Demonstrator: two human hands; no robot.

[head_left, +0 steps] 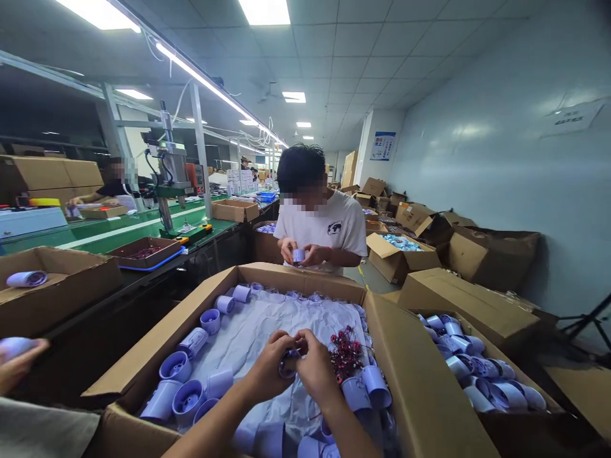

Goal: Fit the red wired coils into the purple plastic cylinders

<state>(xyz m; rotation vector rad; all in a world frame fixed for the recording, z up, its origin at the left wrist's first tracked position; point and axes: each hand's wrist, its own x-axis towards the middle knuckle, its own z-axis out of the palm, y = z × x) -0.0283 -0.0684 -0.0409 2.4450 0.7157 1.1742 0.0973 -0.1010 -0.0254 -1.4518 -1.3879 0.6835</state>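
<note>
Though partly behind the wearer's fingers (275,345), perhaps a cup (287,366)

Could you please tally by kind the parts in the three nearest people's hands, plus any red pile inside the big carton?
Pale cup-like parts: 2 (person opposite, left-edge hand)
Rounded part: 1 (wearer's left hand and right hand)
Red pile: 1
Total: 4

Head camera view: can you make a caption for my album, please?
Left fingers hold a small round piece, right fingers beside it, over a cardboard box of lilac cups and red parts.
</note>
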